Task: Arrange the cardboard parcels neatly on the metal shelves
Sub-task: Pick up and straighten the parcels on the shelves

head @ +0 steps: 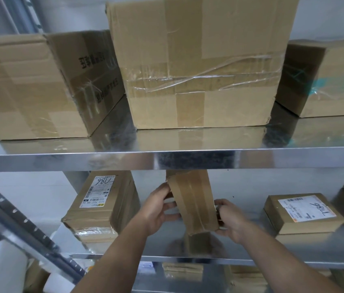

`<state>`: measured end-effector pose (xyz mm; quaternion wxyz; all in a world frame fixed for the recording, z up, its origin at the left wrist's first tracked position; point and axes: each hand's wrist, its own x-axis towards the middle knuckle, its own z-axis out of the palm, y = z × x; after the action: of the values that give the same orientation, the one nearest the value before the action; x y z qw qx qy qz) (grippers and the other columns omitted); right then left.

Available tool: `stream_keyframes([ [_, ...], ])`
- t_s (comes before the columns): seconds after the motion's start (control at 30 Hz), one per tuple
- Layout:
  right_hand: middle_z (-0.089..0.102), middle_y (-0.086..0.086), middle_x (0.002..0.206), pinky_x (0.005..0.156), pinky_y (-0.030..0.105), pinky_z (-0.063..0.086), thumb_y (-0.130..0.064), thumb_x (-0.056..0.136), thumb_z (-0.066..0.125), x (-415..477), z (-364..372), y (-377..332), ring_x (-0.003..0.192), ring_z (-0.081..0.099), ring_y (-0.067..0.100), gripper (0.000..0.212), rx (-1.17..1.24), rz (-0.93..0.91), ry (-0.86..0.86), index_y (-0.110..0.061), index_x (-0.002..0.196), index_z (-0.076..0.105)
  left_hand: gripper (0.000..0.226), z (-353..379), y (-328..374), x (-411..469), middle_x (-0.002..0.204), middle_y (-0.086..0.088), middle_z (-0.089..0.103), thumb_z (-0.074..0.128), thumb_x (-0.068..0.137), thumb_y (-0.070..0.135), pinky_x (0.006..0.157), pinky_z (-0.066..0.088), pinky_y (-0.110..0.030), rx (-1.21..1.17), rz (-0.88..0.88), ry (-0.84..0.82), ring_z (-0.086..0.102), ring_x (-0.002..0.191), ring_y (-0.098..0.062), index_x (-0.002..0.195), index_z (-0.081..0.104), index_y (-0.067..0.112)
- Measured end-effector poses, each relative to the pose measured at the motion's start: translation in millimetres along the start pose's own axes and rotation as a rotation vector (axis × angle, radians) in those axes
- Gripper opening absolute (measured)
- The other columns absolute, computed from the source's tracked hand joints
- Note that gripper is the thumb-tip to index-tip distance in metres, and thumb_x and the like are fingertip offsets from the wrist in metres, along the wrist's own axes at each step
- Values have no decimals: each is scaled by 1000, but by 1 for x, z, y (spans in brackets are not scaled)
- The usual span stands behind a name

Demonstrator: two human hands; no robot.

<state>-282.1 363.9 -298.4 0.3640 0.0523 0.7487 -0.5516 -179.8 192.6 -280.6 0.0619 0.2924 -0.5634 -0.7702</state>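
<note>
The upper shelf edge [166, 157] hangs just above my left hand [158, 210] and right hand [232, 220], so lifting could knock the taped parcel [192, 201] against it. Both hands curl round its sides, holding it tilted between them; the slick tape could let it slip.

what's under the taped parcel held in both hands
Only bare metal shelf, mirroring the taped parcel. The left hand and right hand grip its sides; its underside is hidden, so contact is unclear.
</note>
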Motion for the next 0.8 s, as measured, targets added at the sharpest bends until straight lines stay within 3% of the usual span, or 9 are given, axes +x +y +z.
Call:
stream_keyframes([
  [0.2,72,11,99,77,38,48,-31,109,43,-7,5,3,98,64,29,31,65,27,-95,-20,103,71,36,4,-9,1,120,-4,71,49,104,44,92,57,-52,43,-30,-51,66,113,-30,124,68,21],
  [0.33,75,5,79,65,32,48,-24,109,46,-7,6,6,87,67,24,34,74,1,-117,-15,91,73,37,2,-13,6,126,-7,67,51,104,43,99,54,-50,63,-75,-75,63,117,-31,127,67,18],
  [0.43,78,8,88,69,34,54,-23,109,47,-7,6,7,89,70,25,33,56,-5,-111,-13,95,75,39,-1,-19,9,120,-9,69,51,101,45,106,50,-51,61,-136,-85,63,117,-31,120,70,16],
  [0.6,79,7,85,79,38,56,-21,108,49,3,5,15,94,70,28,31,27,8,-97,-12,97,76,75,-3,-28,14,128,-11,67,63,72,62,110,47,-51,110,-152,-98,62,121,-32,129,65,13],
  [0.73,79,8,96,93,44,57,-21,105,55,10,3,17,102,69,29,23,5,8,-105,-13,100,76,100,-7,-30,21,132,-12,65,74,54,73,110,48,-49,126,-120,-112,61,123,-32,133,63,12],
  [0.8,78,9,99,86,41,60,-19,103,57,13,1,17,100,70,28,19,-9,9,-107,-13,104,75,102,-9,-31,23,131,-14,64,77,51,73,109,49,-49,118,-106,-109,62,122,-33,130,65,10],
])
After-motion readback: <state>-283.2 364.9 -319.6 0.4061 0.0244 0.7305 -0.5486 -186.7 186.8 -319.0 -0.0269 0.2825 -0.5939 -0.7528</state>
